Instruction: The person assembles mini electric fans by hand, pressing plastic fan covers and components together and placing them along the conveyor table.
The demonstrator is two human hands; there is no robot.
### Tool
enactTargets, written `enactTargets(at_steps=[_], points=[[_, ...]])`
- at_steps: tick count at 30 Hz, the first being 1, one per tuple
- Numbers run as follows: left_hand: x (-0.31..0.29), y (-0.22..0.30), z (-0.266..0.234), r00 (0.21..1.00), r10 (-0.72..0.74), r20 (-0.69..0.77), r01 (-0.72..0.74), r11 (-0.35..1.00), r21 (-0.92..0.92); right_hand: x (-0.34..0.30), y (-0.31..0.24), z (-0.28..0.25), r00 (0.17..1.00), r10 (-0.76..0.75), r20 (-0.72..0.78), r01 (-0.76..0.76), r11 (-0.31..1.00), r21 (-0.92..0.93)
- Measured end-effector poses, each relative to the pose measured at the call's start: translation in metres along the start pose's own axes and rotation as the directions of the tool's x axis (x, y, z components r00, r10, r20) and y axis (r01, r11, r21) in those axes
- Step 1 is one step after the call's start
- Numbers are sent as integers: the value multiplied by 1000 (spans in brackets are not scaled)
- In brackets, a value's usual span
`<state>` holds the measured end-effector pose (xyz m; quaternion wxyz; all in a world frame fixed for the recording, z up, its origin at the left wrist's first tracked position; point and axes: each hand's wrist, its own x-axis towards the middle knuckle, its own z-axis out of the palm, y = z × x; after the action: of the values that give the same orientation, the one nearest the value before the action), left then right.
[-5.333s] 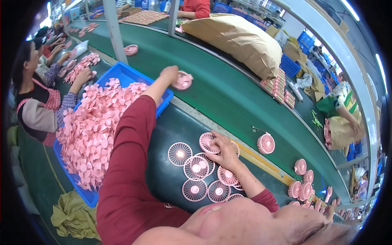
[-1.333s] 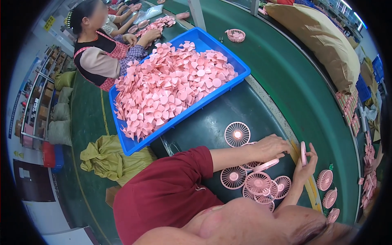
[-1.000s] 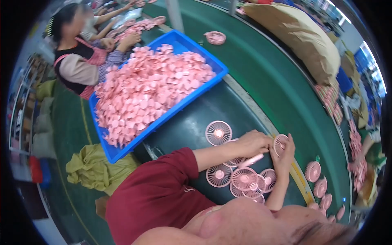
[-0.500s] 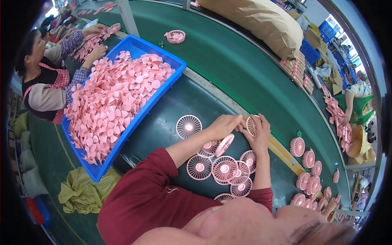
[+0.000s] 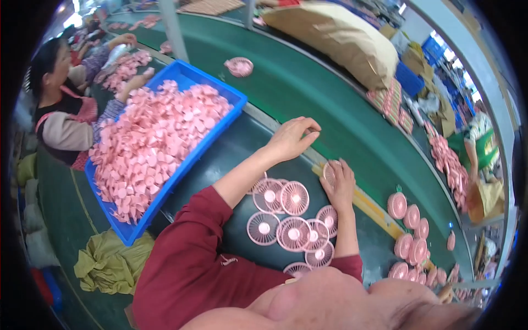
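Observation:
My right hand (image 5: 341, 186) is closed around a pink fan grille (image 5: 329, 172), a round spoked cover, held at the table's far edge. My left hand (image 5: 292, 138) is raised near the green belt, fingers loosely bent, thumb apart, with nothing seen in it. Between my forearms, several more pink grilles lie flat on the dark table, some overlapping: one grille (image 5: 295, 198) is on top of its neighbours, another grille (image 5: 263, 227) is at the left, and one more grille (image 5: 319, 255) is nearer me. My left forearm partly hides one.
A blue crate (image 5: 240, 104) heaped with pink fan blades (image 5: 159, 148) stands at the left, a co-worker (image 5: 63, 110) beyond it. Across the far side runs a green belt (image 5: 308, 93) carrying a pink basket-like part (image 5: 240, 67). Assembled pink fan heads (image 5: 397, 205) stand at the right.
My left hand has moved away from the right hand, toward the far side. The grille that stood tilted below it now lies flat on the others. My right hand still holds its grille.

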<state>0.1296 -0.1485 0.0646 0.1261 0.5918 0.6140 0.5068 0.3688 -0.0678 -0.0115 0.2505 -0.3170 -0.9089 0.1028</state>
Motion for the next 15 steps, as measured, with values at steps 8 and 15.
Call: enactTargets(at_steps=[8,15], points=[[90,-116,-65,925,-289,-248,380,656,652,-11,-1,1,1000,-1,6,1,1000,24],[126,-179,-145,726,-531,-438,636,275,721,2,-4,2,998,29,56,-30,999,22]])
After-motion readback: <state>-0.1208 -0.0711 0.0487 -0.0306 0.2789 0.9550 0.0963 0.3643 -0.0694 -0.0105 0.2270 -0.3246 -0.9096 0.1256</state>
